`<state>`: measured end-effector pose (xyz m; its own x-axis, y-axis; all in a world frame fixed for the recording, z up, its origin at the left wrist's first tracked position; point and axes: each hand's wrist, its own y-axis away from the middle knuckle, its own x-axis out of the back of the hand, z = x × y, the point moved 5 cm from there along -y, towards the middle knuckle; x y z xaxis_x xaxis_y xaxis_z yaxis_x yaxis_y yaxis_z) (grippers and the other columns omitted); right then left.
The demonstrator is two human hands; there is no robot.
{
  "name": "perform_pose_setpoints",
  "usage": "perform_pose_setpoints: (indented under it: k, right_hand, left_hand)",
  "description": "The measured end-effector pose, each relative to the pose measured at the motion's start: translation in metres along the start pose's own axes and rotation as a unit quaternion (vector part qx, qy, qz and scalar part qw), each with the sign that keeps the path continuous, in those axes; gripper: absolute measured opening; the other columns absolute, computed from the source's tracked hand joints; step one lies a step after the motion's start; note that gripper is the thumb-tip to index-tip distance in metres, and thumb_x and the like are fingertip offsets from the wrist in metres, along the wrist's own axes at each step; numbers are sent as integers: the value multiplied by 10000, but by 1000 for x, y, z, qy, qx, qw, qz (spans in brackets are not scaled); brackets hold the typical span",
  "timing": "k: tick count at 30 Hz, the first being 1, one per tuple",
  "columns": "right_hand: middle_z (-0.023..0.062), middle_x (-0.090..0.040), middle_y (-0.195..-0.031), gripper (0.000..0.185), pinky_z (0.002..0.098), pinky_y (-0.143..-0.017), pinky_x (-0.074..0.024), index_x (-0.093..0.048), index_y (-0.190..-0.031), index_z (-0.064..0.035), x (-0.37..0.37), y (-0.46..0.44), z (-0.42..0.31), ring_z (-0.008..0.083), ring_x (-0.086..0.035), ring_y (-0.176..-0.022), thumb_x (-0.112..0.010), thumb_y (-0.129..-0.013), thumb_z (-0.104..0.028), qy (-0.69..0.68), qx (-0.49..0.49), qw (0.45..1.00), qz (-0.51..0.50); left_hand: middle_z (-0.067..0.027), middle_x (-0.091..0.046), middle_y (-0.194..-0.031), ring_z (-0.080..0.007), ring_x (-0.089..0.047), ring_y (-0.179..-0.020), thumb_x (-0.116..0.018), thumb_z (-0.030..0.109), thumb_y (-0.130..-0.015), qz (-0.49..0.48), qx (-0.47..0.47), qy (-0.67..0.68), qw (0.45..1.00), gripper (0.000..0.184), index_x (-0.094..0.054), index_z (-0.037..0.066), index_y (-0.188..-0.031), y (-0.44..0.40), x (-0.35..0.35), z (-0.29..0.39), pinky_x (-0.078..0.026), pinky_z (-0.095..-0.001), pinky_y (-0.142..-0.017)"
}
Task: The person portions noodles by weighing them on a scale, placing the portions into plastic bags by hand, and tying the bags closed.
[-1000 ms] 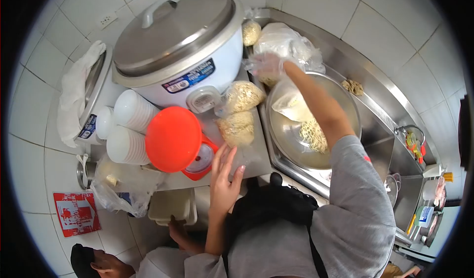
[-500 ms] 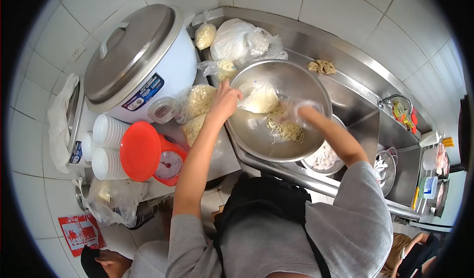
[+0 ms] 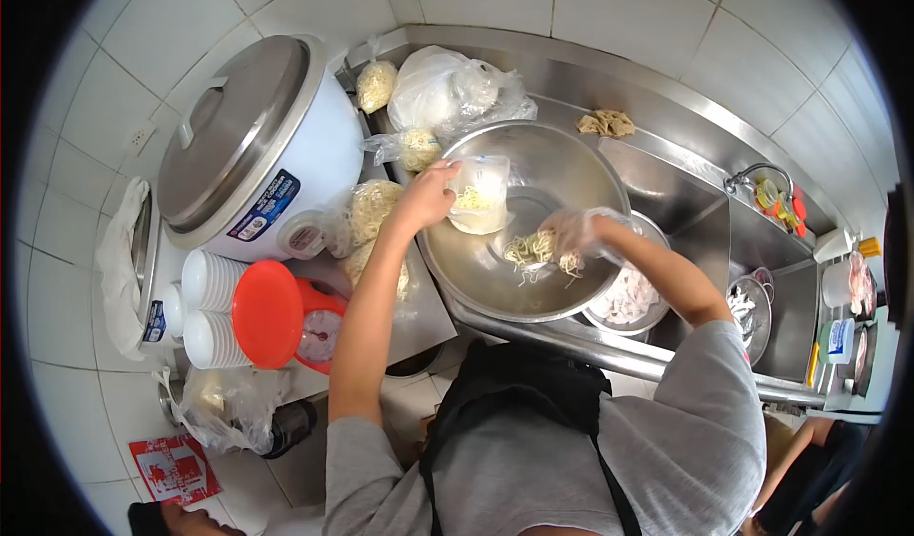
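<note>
Over the left side of a large steel bowl [image 3: 495, 300], my left hand [image 3: 427, 195] grips the top edge of a clear plastic bag [image 3: 481, 201] with some yellow noodles inside. My right hand [image 3: 583, 233], in a clear plastic glove, is closed on a loose clump of noodles [image 3: 535, 250] above the bowl's right half. Strands dangle from its fingers. Left of the bowl lie knotted bags of noodles [image 3: 375, 210], close to my left forearm.
A large rice cooker [image 3: 248, 146] stands at left, with stacked white bowls [image 3: 211, 281] and a red kitchen scale [image 3: 319, 331] before it. Right of the bowl, a pan of pale meat pieces [image 3: 628, 300] sits by the sink [image 3: 700, 179]. Other people are partly visible below.
The bag has gone from lying tilted in the bowl to hanging more upright from my left hand. My right hand has lifted noodles off the bowl's bottom.
</note>
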<state>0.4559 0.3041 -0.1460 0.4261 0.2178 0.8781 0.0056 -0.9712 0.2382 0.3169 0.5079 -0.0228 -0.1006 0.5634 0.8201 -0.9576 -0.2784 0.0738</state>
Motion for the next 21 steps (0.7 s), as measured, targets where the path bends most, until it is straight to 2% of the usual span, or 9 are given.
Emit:
perform_pose_setpoints:
  k: [3,7,10,11,13,16,17,19,21]
  right_hand:
    - [177,-534,-1101,505,350,-850,-443,-526,-1164,-9,79,21,-38,266,-534,-998,-637,-721,-224,-155,-70,985,-37]
    - [172,-478,-1188,598,321,-875,-421,-504,-1192,-15,151,29,-92,218,-496,-1035,-705,-690,-271,-256,-129,956,64]
    - [127,-563,-1053,527,299,-829,-444,-511,-1170,-19,142,3,-88,173,-537,-954,-703,-719,-213,-438,-46,884,159]
    - [80,-590,-1006,461,265,-808,-448,-499,-1140,-20,154,12,-110,142,-548,-911,-687,-731,-121,-361,-97,880,292]
    - [59,-584,-1000,437,266,-805,-435,-502,-1138,-26,137,-19,-120,125,-537,-904,-661,-744,-131,-489,-35,809,323]
    - [74,-599,-952,354,291,-803,-440,-515,-1071,-21,100,-55,-122,161,-565,-886,-631,-746,-95,-506,59,753,417]
    - [143,-613,-932,364,347,-811,-457,-527,-1076,-13,79,-72,-105,252,-600,-901,-627,-751,-145,-374,42,839,394]
    - [183,-611,-933,372,382,-811,-461,-541,-1080,-27,77,-71,-113,306,-601,-896,-619,-756,-195,-124,-16,964,236]
    - [198,-607,-990,395,415,-796,-470,-567,-1097,-71,98,-56,-132,347,-601,-887,-604,-749,-254,-4,-73,990,118]
  left_hand:
    - [-187,-342,-1368,-309,-434,-1185,-514,36,-711,-30,-3,-18,999,589,-410,28,-1292,9,-2,16,-351,-304,-980]
    - [-180,-314,-1384,-307,-416,-1200,-559,75,-677,-59,-19,-88,994,697,-335,27,-1335,16,-8,25,-343,-337,-997]
    - [-190,-280,-1397,-313,-396,-1212,-580,96,-658,-76,-23,-104,991,729,-326,20,-1337,15,-7,25,-334,-340,-1003]
    - [-202,-365,-1316,-304,-454,-1142,-579,78,-663,-64,-37,-82,994,675,-356,-11,-1294,15,-6,25,-373,-338,-949]
    - [-227,-537,-1154,-285,-569,-1002,-575,41,-672,-39,-65,-37,996,572,-414,-74,-1208,16,-4,24,-451,-333,-843]
    - [-164,-621,-938,-190,-626,-773,-614,16,-670,-156,63,164,972,537,-437,-64,-1171,17,-4,13,-501,-312,-697]
    - [-101,-620,-804,-109,-602,-670,-638,-4,-668,-164,75,158,971,537,-447,-44,-1169,14,-6,4,-502,-260,-616]
    - [-131,-623,-856,-134,-616,-652,-637,20,-661,-151,69,262,951,558,-452,-49,-1183,17,-12,-7,-500,-269,-606]
    - [-167,-616,-879,-149,-631,-658,-609,9,-675,-149,58,263,952,540,-450,-74,-1184,20,-15,-7,-507,-280,-625]
